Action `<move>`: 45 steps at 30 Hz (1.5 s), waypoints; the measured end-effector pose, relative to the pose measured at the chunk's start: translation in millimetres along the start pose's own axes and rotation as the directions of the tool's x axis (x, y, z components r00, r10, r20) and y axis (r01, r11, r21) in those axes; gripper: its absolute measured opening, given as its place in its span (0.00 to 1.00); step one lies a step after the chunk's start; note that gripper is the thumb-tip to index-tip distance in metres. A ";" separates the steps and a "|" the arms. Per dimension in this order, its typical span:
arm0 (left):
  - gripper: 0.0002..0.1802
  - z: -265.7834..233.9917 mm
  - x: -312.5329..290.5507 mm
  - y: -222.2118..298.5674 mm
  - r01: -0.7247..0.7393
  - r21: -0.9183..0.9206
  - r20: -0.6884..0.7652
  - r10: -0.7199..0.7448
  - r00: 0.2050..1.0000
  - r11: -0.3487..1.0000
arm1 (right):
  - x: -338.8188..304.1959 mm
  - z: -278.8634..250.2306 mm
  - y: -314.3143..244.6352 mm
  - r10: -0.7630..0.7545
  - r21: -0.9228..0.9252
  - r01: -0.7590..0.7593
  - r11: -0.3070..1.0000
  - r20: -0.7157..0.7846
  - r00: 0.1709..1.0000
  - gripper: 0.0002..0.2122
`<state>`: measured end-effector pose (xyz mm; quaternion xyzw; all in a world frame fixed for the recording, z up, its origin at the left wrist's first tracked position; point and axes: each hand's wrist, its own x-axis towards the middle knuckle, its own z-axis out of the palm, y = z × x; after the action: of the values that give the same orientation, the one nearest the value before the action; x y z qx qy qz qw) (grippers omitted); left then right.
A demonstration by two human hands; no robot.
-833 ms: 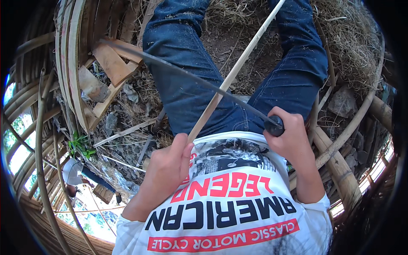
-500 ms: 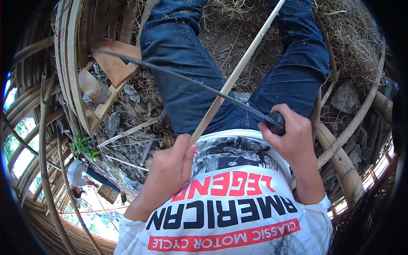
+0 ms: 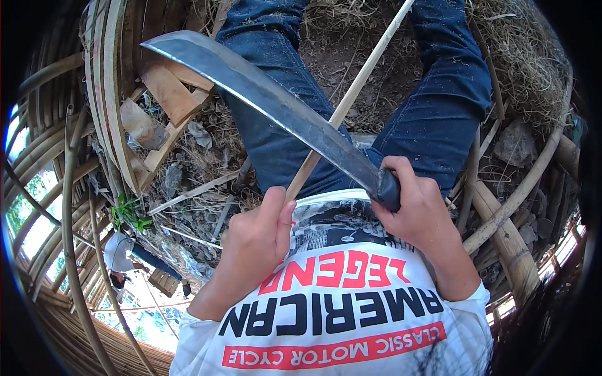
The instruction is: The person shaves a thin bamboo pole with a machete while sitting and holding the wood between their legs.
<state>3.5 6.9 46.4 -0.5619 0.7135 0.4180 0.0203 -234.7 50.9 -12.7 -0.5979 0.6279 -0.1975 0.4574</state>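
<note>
My right hand grips the dark handle of a machete. Its broad, dark blade slants up to the left over my left thigh, flat face showing, with the bright edge along its lower side. Closed around the near end of a long, pale wooden strip is my left hand, in front of my waist. From there the strip runs up to the right between my legs. The blade passes over the strip near its lower part and hides a short piece of it; whether they touch, I cannot tell.
Wooden blocks and curved slats lie to the left. Dry fibre is heaped at the far right, near a stone and bamboo poles. Another person is beyond the bamboo framework at lower left.
The machete has turned from nearly edge-on to showing its flat face, as my right wrist rolled and came slightly lower. My left hand still holds the strip in nearly the same place.
</note>
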 end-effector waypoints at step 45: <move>0.04 -4.5 -5.3 -3.4 0.068 -0.081 0.038 -0.065 0.997 0.994 | 36.5 -49.0 41.5 0.016 -0.400 -0.083 0.913 -0.167 0.986 0.10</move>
<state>10.2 8.2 50.1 -0.5782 0.6761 0.4561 0.0238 -293.2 10.8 -33.3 -0.6457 0.7049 -0.0989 0.2764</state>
